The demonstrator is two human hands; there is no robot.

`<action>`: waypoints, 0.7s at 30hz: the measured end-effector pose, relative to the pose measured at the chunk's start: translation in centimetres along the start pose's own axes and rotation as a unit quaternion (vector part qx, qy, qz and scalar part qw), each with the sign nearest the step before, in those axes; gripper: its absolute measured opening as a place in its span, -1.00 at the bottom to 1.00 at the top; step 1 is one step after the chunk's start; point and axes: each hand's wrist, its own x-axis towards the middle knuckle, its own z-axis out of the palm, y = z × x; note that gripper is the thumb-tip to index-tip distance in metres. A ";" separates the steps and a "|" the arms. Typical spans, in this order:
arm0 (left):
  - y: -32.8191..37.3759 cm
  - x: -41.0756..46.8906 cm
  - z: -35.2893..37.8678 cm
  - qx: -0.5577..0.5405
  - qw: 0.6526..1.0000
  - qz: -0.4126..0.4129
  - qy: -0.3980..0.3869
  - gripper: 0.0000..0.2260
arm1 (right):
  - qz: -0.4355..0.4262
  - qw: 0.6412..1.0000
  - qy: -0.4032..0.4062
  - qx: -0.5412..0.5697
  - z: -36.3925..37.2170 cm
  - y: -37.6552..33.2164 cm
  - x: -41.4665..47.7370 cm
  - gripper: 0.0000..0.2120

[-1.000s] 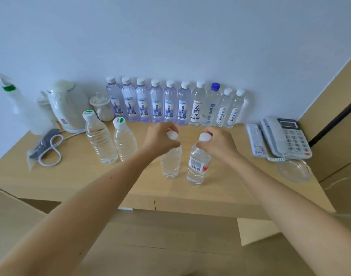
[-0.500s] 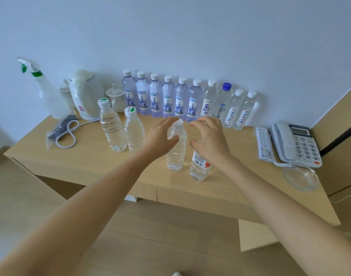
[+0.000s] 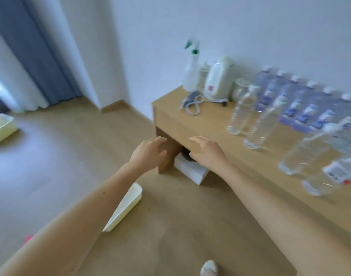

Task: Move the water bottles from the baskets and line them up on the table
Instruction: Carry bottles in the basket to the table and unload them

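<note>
Your left hand (image 3: 148, 151) and right hand (image 3: 207, 153) are both empty, fingers spread and loosely curled, held out in front of you by the left end of the table (image 3: 190, 124). They hold nothing because, I think, you are going for more bottles. The bottles (image 3: 302, 108) stand on the table to your right, some in a row by the wall, some nearer the front edge. A pale basket (image 3: 128, 204) lies on the floor under your left arm. Another basket (image 3: 1, 127) sits far off by the curtain (image 3: 37, 56). Both look empty, but it is blurry.
</note>
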 end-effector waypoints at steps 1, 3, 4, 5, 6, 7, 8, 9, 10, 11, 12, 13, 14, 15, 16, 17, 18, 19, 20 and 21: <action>-2.8 -1.2 -0.8 -0.005 1.000 -0.025 0.012 -0.60 | -0.021 1.000 -0.011 0.002 1.9 -2.2 0.7 -0.54; -7.8 -3.5 -2.3 -0.019 0.996 -0.079 0.034 -0.61 | -0.066 0.997 -0.043 -0.004 5.6 -6.4 2.0 -0.56; -10.3 -4.7 -2.9 -0.023 0.993 -0.105 0.043 -0.61 | -0.088 0.994 -0.065 -0.011 7.3 -8.5 2.7 -0.57; -12.5 -5.7 -3.4 -0.027 0.990 -0.131 0.051 -0.62 | -0.107 0.990 -0.087 -0.019 9.0 -10.4 3.4 -0.57; -14.8 -6.7 -3.8 -0.031 0.985 -0.158 0.060 -0.62 | -0.125 0.986 -0.108 -0.026 10.7 -12.3 4.1 -0.57; -16.9 -7.7 -4.1 -0.039 0.979 -0.188 0.069 -0.62 | -0.142 0.981 -0.126 -0.031 12.4 -14.1 5.0 -0.57; -18.6 -8.5 -4.3 -0.050 0.973 -0.213 0.074 -0.62 | -0.156 0.977 -0.141 -0.034 13.8 -15.4 5.6 -0.56; -20.3 -9.3 -4.5 -0.062 0.966 -0.240 0.079 -0.62 | -0.170 0.972 -0.156 -0.036 15.4 -16.9 6.3 -0.56; -22.1 -10.1 -4.8 -0.072 0.958 -0.265 0.083 -0.62 | -0.184 0.967 -0.174 -0.038 17.2 -18.4 7.0 -0.55; -24.0 -10.9 -5.0 -0.083 0.949 -0.291 0.084 -0.62 | -0.195 0.961 -0.192 -0.040 18.9 -19.9 7.7 -0.55; -25.8 -11.6 -5.2 -0.093 0.940 -0.318 0.086 -0.63 | -0.204 0.955 -0.212 -0.042 20.6 -21.3 8.4 -0.54; -27.7 -12.3 -5.3 -0.102 0.930 -0.343 0.088 -0.63 | -0.212 0.948 -0.232 -0.043 22.4 -22.7 9.2 -0.54; -29.6 -12.9 -5.3 -0.107 0.920 -0.365 0.090 -0.63 | -0.221 0.941 -0.250 -0.046 24.2 -23.9 9.9 -0.54; -31.4 -13.5 -5.3 -0.110 0.910 -0.388 0.092 -0.64 | -0.230 0.934 -0.268 -0.049 25.9 -25.1 10.6 -0.54; -33.1 -14.1 -5.2 -0.113 0.900 -0.411 0.095 -0.64 | -0.237 0.927 -0.285 -0.052 27.5 -26.1 11.3 -0.55; -34.8 -14.5 -5.1 -0.116 0.888 -0.433 0.100 -0.65 | -0.242 0.922 -0.299 -0.052 29.1 -27.1 12.0 -0.55; -36.3 -14.9 -4.8 -0.122 0.878 -0.451 0.103 -0.65 | -0.244 0.917 -0.311 -0.050 30.6 -28.0 12.7 -0.56; -37.8 -15.3 -4.4 -0.128 0.868 -0.468 0.105 -0.65 | -0.248 0.913 -0.321 -0.048 32.2 -28.7 13.2 -0.56; -39.3 -15.6 -3.9 -0.137 0.858 -0.484 0.107 -0.65 | -0.252 0.908 -0.330 -0.049 33.9 -29.3 13.7 -0.56; -40.7 -15.8 -3.3 -0.147 0.848 -0.497 0.110 -0.64 | -0.256 0.904 -0.339 -0.052 35.5 -29.8 14.2 -0.56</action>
